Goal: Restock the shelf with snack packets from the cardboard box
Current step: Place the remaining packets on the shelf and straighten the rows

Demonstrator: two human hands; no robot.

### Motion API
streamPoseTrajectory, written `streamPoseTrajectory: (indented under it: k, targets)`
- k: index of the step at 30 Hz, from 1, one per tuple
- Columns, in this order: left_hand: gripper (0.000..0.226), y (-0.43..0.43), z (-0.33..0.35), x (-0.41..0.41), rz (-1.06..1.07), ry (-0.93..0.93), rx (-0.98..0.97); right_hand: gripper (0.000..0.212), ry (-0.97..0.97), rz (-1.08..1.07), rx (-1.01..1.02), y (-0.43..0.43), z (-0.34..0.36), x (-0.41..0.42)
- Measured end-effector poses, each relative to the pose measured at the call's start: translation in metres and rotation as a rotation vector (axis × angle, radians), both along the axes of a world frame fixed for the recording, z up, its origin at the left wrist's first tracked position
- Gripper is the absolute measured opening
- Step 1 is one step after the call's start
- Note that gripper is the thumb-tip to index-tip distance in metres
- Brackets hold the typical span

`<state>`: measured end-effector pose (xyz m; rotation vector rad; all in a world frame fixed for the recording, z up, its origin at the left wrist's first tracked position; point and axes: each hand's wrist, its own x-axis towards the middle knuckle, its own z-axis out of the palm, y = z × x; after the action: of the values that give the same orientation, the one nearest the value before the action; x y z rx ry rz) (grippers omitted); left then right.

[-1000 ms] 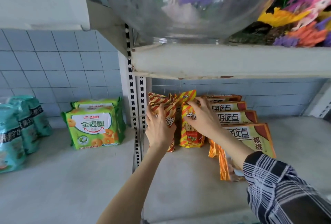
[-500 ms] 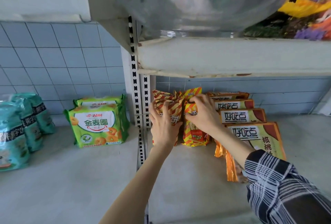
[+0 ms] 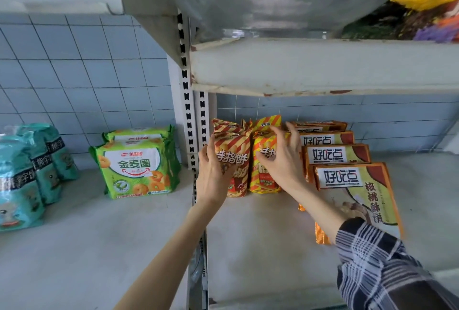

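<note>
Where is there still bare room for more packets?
Free: the shelf in front of the striped packets, the stretch right of the orange packs, and the space before the green packs. Crowded: the back corner, around left hand and right hand.

Head view: close, facing shelf (image 3: 260,247), seemingly tilted down.

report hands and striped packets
Left hand grips left striped packet. Right hand spread on right striped packet. Both upright on shelf; orange packets close beside.
</note>
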<state>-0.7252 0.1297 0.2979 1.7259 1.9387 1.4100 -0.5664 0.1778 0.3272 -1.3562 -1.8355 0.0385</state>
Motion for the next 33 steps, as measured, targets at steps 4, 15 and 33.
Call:
streamPoseTrajectory:
  k: [4,15,33]
  targets:
    - [0.087,-0.005,-0.005,0.0,0.02,-0.066,-0.013,0.08,0.274,-0.001,-0.011,-0.02,-0.023,-0.007]
    - [0.082,-0.008,-0.004,0.003,0.06,-0.144,-0.073,0.104,0.164,-0.077,-0.109,-0.021,-0.047,-0.019]
    - [0.07,-0.055,0.027,-0.04,-0.072,0.629,-0.226,0.074,-0.38,0.01,-0.302,-0.076,0.017,0.02]
